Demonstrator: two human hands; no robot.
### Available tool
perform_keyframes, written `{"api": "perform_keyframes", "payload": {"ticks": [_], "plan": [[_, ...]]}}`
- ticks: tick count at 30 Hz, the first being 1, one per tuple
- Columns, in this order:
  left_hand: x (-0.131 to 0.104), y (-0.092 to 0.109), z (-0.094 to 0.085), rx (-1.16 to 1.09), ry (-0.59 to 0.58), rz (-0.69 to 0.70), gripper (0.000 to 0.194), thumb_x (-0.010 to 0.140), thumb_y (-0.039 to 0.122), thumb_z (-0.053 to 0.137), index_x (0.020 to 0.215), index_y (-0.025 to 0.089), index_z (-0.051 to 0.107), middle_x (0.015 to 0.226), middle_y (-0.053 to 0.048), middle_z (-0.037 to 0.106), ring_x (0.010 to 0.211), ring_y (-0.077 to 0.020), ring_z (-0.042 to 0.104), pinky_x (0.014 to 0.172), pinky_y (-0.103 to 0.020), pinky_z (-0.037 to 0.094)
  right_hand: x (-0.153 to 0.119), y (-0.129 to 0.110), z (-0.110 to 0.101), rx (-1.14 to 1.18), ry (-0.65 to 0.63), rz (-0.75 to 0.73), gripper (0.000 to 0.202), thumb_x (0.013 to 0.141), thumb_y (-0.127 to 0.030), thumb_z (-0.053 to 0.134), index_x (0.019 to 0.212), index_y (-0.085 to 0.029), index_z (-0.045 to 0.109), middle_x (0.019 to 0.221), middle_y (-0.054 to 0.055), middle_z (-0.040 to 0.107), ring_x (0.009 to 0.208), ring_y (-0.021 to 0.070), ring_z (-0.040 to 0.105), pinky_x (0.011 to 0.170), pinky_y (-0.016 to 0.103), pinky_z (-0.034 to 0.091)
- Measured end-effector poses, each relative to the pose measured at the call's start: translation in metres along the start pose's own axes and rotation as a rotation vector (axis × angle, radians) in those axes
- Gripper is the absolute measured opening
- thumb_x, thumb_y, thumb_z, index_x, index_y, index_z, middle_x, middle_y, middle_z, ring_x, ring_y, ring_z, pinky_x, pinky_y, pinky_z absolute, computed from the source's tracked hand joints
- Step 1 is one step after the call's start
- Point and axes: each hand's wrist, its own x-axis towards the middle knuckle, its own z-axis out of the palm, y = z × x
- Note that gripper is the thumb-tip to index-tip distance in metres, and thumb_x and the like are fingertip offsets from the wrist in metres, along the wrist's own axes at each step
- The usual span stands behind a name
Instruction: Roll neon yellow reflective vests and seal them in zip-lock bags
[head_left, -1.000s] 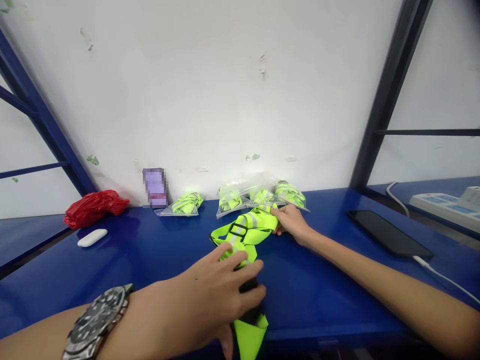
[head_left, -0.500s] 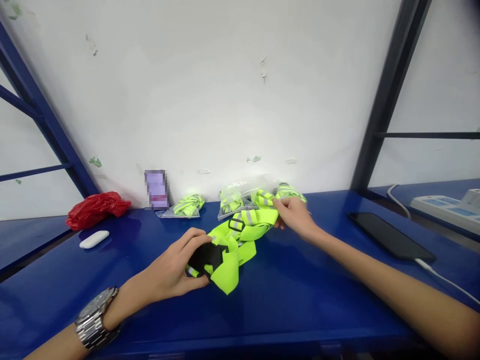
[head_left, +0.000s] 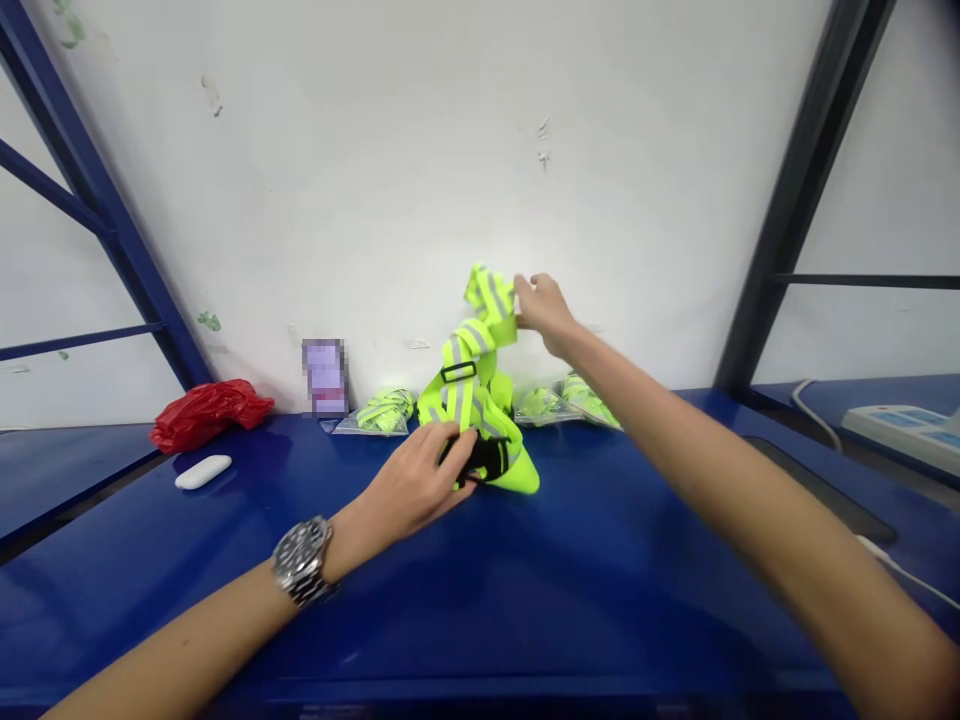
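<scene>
A tangle of neon-yellow reflective straps (head_left: 469,345) with grey stripes, a black slide buckle and a black band hangs between my hands above the blue table. My left hand (head_left: 424,478), with a metal watch (head_left: 302,560) on its wrist, grips the black part (head_left: 487,457) at the bottom of the bundle. Raised in front of the wall, my right hand (head_left: 544,312) pinches the upper end of the straps. Behind the bundle, clear bags of similar yellow straps (head_left: 540,402) lie along the wall, partly hidden by it.
Another bagged strap bundle (head_left: 385,412) lies near a propped phone (head_left: 325,378). At left are a red plastic bag (head_left: 210,412) and a white case (head_left: 203,472). A dark phone (head_left: 825,490) with a white cable is partly behind my right forearm; a white power strip (head_left: 900,425) stands beyond.
My right hand has lifted its end of the straps up and slightly left, so the bundle now stands tall. My left hand has moved right and farther back with the black part.
</scene>
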Motion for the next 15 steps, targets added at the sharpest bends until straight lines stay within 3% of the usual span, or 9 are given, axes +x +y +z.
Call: {"api": "perform_keyframes", "payload": {"ticks": [1, 2, 4, 6, 8, 10, 12, 15], "plan": [[0.002, -0.004, 0.012, -0.083, -0.072, -0.091, 0.043, 0.087, 0.027, 0.057, 0.123, 0.010, 0.043, 0.109, -0.018, 0.054, 0.098, -0.0283, 0.058, 0.078, -0.040, 0.054, -0.008, 0.002, 0.005, -0.085, 0.032, 0.046, 0.008, 0.087, -0.025, 0.048, 0.091, -0.018, 0.050, 0.086, 0.009, 0.056, 0.078, 0.0216, 0.057, 0.070, 0.039, 0.049], [0.002, -0.006, 0.022, -0.186, -0.155, -0.164, 0.048, 0.085, 0.031, 0.059, 0.125, 0.011, 0.041, 0.113, -0.018, 0.052, 0.102, -0.0288, 0.058, 0.081, -0.041, 0.054, -0.021, 0.002, 0.008, -0.140, 0.049, 0.006, 0.017, 0.085, -0.025, 0.052, 0.100, -0.017, 0.049, 0.097, 0.012, 0.056, 0.084, 0.0229, 0.057, 0.076, 0.041, 0.048], [0.000, -0.007, 0.038, -0.384, -0.292, -0.274, 0.052, 0.083, 0.037, 0.063, 0.125, 0.014, 0.041, 0.115, -0.015, 0.051, 0.100, -0.0268, 0.058, 0.084, -0.040, 0.053, -0.060, -0.002, 0.008, -0.128, -0.080, -0.173, 0.020, 0.086, -0.024, 0.050, 0.104, -0.017, 0.048, 0.103, 0.012, 0.056, 0.082, 0.0207, 0.058, 0.076, 0.038, 0.048], [-0.006, -0.006, 0.045, -0.533, -0.362, -0.349, 0.054, 0.081, 0.041, 0.065, 0.123, 0.017, 0.042, 0.113, -0.012, 0.053, 0.097, -0.0247, 0.059, 0.084, -0.040, 0.053, -0.104, -0.007, 0.001, -0.066, -0.263, -0.261, 0.011, 0.088, -0.022, 0.045, 0.097, -0.018, 0.049, 0.095, 0.008, 0.058, 0.077, 0.0176, 0.058, 0.072, 0.033, 0.049], [-0.012, -0.005, 0.044, -0.623, -0.382, -0.389, 0.061, 0.077, 0.044, 0.068, 0.125, 0.019, 0.041, 0.113, -0.011, 0.054, 0.098, -0.0249, 0.059, 0.086, -0.041, 0.051, -0.143, -0.009, -0.010, -0.091, -0.417, -0.324, 0.006, 0.086, -0.019, 0.045, 0.090, -0.019, 0.050, 0.087, 0.006, 0.058, 0.078, 0.0178, 0.056, 0.073, 0.033, 0.048], [-0.017, -0.004, 0.039, -0.665, -0.388, -0.395, 0.066, 0.074, 0.045, 0.071, 0.126, 0.020, 0.040, 0.115, -0.010, 0.055, 0.102, -0.0256, 0.058, 0.088, -0.041, 0.050, -0.170, -0.006, -0.021, -0.161, -0.554, -0.373, 0.012, 0.085, -0.018, 0.047, 0.096, -0.018, 0.052, 0.093, 0.007, 0.058, 0.087, 0.0203, 0.055, 0.080, 0.036, 0.047], [-0.020, -0.002, 0.034, -0.667, -0.375, -0.392, 0.064, 0.075, 0.044, 0.071, 0.126, 0.021, 0.041, 0.115, -0.009, 0.056, 0.102, -0.0245, 0.058, 0.088, -0.039, 0.050, -0.184, 0.000, -0.029, -0.242, -0.649, -0.366, 0.021, 0.086, -0.021, 0.049, 0.105, -0.016, 0.053, 0.102, 0.011, 0.057, 0.098, 0.0237, 0.053, 0.084, 0.039, 0.047], [-0.024, 0.000, 0.031, -0.616, -0.297, -0.347, 0.061, 0.078, 0.042, 0.069, 0.127, 0.020, 0.040, 0.114, -0.010, 0.058, 0.100, -0.0230, 0.060, 0.085, -0.036, 0.052, -0.186, 0.009, -0.034, -0.310, -0.688, -0.326, 0.030, 0.087, -0.024, 0.048, 0.115, -0.013, 0.051, 0.111, 0.015, 0.054, 0.104, 0.0256, 0.050, 0.089, 0.042, 0.046]]}}
